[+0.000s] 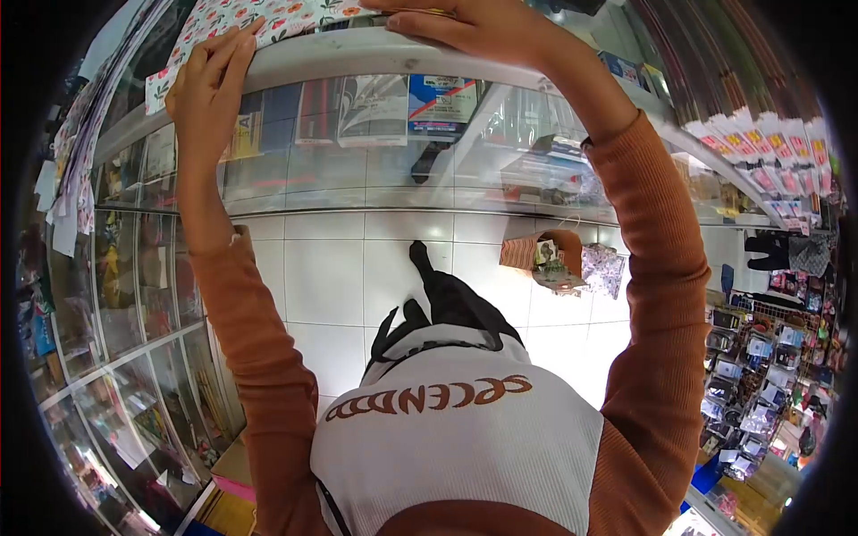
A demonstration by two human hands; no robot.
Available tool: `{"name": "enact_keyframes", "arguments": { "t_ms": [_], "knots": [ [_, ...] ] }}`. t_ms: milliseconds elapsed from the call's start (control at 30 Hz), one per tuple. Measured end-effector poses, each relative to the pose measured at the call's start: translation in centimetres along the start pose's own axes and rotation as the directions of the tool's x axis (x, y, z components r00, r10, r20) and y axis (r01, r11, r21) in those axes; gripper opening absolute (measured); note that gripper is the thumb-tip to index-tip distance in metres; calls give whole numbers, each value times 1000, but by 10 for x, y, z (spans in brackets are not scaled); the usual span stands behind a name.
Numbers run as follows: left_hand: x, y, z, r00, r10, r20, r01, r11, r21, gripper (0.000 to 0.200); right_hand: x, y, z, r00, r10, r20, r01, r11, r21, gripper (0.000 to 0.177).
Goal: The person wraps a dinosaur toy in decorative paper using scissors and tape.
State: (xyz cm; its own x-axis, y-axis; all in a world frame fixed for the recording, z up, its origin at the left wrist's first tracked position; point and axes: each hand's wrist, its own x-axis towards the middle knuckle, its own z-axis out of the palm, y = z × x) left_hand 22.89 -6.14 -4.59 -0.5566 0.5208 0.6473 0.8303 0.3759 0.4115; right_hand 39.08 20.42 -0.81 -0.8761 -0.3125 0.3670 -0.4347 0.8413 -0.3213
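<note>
Floral paper (268,20), white with red flowers and green leaves, lies on top of the glass display counter (349,52) at the upper edge of the view. Over its left part rests my left hand (207,89), fingers bent and close together on the paper near the counter's frame. My right hand (451,27) reaches to the counter's front edge at the top centre. Its fingers are stretched along the edge, partly cut off by the frame, and a thin yellowish strip shows beside them.
Behind the glass are packaged items, one a blue box (442,100). An open bag (559,255) stands on the tiled floor (322,268). Glass cabinets (134,295) line the left. Hanging packets (760,143) and goods racks (760,366) fill the right.
</note>
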Motion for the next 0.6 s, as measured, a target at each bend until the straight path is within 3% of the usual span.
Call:
{"name": "enact_keyframes", "arguments": {
  "t_ms": [67,200,233,367,467,500,600],
  "knots": [
    [-1,-9,3,999,35,-8,-35,998,43,35,1,-3,-1,997,71,30,-72,997,35,50],
    [6,-31,7,998,48,26,-46,995,-93,36,2,-12,-3,990,138,41,-140,989,37,49],
    [8,-31,4,996,85,29,-87,992,89,39,2,-11,-2,975,212,61,-215,975,49,49],
    [-1,20,-7,997,-26,73,21,997,68,34,1,-8,-6,981,183,57,-185,982,40,49],
    [6,-38,12,994,111,16,-112,975,190,42,2,-15,-7,967,247,62,-252,965,75,50],
    [2,-21,10,983,183,-19,-172,951,255,38,2,-9,-6,974,220,60,-222,975,22,55],
    [0,14,-4,996,86,9,-87,992,90,31,-6,-9,0,984,174,-24,-169,977,128,39]
  ]
}}
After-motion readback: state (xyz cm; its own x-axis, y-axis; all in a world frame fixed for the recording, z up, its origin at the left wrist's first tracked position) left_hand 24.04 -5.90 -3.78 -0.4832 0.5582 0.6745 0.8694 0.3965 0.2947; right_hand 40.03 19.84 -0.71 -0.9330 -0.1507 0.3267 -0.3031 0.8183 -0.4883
